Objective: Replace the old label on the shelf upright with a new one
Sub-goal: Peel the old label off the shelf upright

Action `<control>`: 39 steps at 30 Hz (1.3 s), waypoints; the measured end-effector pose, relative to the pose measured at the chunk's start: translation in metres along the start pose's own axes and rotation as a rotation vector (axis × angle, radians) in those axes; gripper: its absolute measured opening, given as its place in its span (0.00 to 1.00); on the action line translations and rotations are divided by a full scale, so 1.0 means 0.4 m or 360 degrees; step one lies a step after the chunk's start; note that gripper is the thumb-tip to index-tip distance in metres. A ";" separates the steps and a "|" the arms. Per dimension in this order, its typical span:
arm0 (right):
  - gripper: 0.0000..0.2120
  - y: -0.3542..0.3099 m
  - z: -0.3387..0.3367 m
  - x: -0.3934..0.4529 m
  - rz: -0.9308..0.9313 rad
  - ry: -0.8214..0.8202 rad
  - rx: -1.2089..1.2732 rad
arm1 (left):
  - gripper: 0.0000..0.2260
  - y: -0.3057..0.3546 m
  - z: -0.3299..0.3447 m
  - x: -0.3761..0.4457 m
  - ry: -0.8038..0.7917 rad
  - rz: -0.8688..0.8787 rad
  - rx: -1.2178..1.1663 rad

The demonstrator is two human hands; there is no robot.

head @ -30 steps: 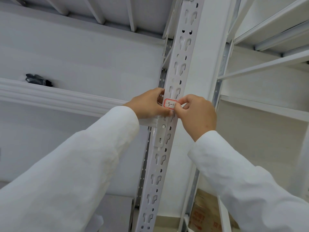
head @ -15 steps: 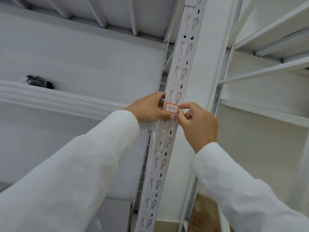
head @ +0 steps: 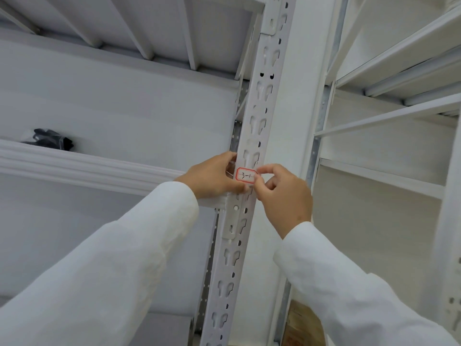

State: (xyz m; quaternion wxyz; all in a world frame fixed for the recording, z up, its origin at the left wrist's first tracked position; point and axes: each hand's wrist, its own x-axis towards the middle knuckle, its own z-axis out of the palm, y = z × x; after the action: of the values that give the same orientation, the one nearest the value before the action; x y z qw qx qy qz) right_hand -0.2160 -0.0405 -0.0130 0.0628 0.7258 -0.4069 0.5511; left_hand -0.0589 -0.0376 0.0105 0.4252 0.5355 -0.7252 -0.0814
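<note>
Two white sleeves rise from the lower corners toward a slotted white shelf upright (head: pixel 252 136); the left sleeve (head: pixel 99 265) runs up from the bottom left, the right sleeve (head: pixel 349 283) from the bottom right, both forearms angled inward and upward. The left hand (head: pixel 214 174) wraps against the upright's left edge, thumb laid across the post just below the label (head: pixel 246 175), its fingers curled round the side and pressing on the metal; whether they pinch the label itself cannot be told. The right hand (head: pixel 284 193) is raised with the wrist bent, its fingers (head: pixel 268 170) half curled, index tip and thumb closing on the label's right edge. The label, a small white sticker with a red border and handwritten "3-1", lies flat on the front face of the upright between the two hands, at the level where a white shelf beam (head: pixel 87 166) meets the post. Farther off, a dark bundled object (head: pixel 48 139) rests on the shelf at left; ribbed undersides of higher shelves (head: pixel 139 28) span the top; a cardboard box (head: pixel 303 325) shows low behind the right sleeve.
</note>
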 end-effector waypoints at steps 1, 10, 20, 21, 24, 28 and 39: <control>0.07 0.000 0.002 0.000 -0.0005 0.0016 -0.0031 | 0.32 0.000 0.000 0.000 0.0001 0.0003 0.0004; 0.05 -0.010 0.015 0.003 0.0161 0.0051 0.0137 | 0.30 0.005 -0.003 -0.004 0.0003 0.0005 0.0021; 0.05 0.002 -0.007 0.013 0.0020 -0.0005 -0.0063 | 0.28 0.001 -0.001 -0.004 0.0009 -0.0010 0.0051; 0.05 0.000 -0.009 0.016 0.0004 -0.0014 -0.0112 | 0.27 0.000 -0.001 -0.004 0.0009 -0.0005 0.0045; 0.06 -0.006 -0.014 0.023 -0.0041 -0.0049 -0.0243 | 0.29 0.001 -0.001 -0.004 0.0015 0.0001 0.0046; 0.06 -0.009 -0.017 0.036 -0.0060 -0.0085 -0.0327 | 0.29 0.002 -0.003 -0.006 0.0001 0.0010 0.0047; 0.07 0.002 -0.013 0.043 -0.0207 -0.0010 -0.0430 | 0.33 0.004 0.000 -0.007 0.0011 -0.0006 0.0035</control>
State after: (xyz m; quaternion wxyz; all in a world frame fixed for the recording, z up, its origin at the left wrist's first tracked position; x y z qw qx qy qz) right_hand -0.2195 -0.0472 0.0033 0.1942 0.7372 -0.4297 0.4839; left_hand -0.0600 -0.0345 0.0100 0.4216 0.5419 -0.7234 -0.0723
